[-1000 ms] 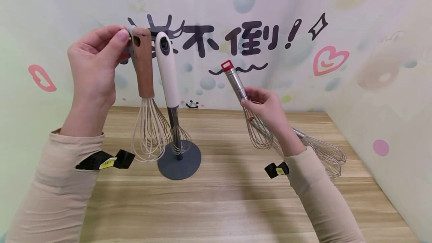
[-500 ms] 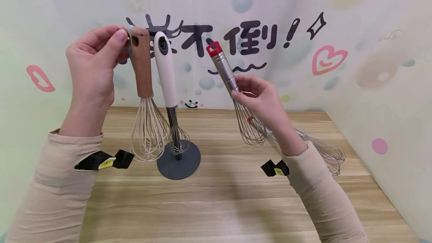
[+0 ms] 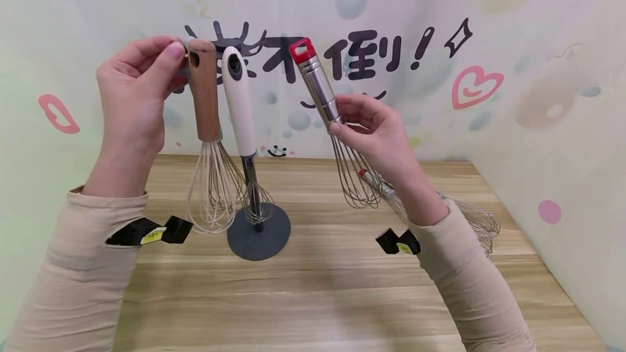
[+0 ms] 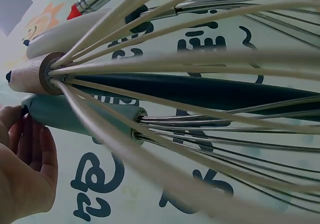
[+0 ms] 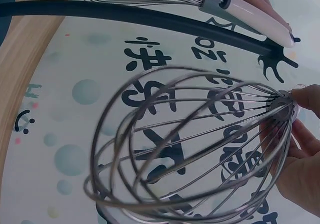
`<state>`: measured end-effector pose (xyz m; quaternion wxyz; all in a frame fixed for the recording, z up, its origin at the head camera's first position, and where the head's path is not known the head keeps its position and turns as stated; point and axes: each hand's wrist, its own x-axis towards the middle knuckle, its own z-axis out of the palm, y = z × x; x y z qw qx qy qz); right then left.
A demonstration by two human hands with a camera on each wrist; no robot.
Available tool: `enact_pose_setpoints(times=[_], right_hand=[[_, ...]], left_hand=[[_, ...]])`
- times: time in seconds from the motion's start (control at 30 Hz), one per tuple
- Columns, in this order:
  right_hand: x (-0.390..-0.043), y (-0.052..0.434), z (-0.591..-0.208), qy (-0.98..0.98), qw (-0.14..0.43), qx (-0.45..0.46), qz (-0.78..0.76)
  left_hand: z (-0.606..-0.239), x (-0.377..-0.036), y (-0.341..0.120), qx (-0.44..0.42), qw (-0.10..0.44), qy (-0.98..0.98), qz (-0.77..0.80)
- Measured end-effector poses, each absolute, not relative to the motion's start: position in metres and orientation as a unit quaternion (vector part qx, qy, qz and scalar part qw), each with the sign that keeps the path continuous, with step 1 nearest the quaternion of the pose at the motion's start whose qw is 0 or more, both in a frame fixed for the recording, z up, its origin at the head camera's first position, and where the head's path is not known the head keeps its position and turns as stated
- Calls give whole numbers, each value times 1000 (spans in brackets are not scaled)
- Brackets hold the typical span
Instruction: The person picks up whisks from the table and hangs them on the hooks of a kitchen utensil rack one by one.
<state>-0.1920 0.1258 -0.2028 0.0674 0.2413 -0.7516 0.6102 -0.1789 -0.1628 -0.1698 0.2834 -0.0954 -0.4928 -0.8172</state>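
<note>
In the head view my left hand [image 3: 137, 91] pinches at the top of a dark utensil stand [image 3: 259, 232]. There, in the left wrist view, its fingertips meet the end of a light blue whisk handle [image 4: 85, 115], right by a dark hook tip. Beside it hang a wooden-handled whisk [image 3: 204, 91] and a white-handled whisk [image 3: 238, 102]. My right hand [image 3: 374, 129] holds a steel whisk [image 3: 318, 88] with a red hanging loop, thumb and fingers around its lower handle. This whisk tilts, loop up and to the left, with its wires [image 5: 190, 139] pointing down, right of the stand.
On the wooden table [image 3: 303, 297], behind my right forearm, lie more whisks, one with a red loop [image 3: 374, 181] and another with a large wire head [image 3: 479, 221]. The stand's free hooks [image 5: 272, 66] show at its top. A printed wall [image 3: 420, 118] rises behind the table.
My right hand has lifted the red-looped whisk up and left, bringing it closer to the stand. The left hand has stayed at the stand's top.
</note>
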Motion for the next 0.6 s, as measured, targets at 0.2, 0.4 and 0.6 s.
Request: enact_pose_setpoints(times=[0.2, 0.4, 0.6], right_hand=[[-188, 122, -197, -746, 65, 255, 611], [-186, 118, -194, -734, 59, 270, 620], [-183, 115, -191, -730, 56, 283, 619]], left_hand=[[-168, -177, -165, -96, 257, -491, -827], [-168, -176, -165, -102, 258, -484, -830], [-167, -176, -166, -116, 257, -475, -834]])
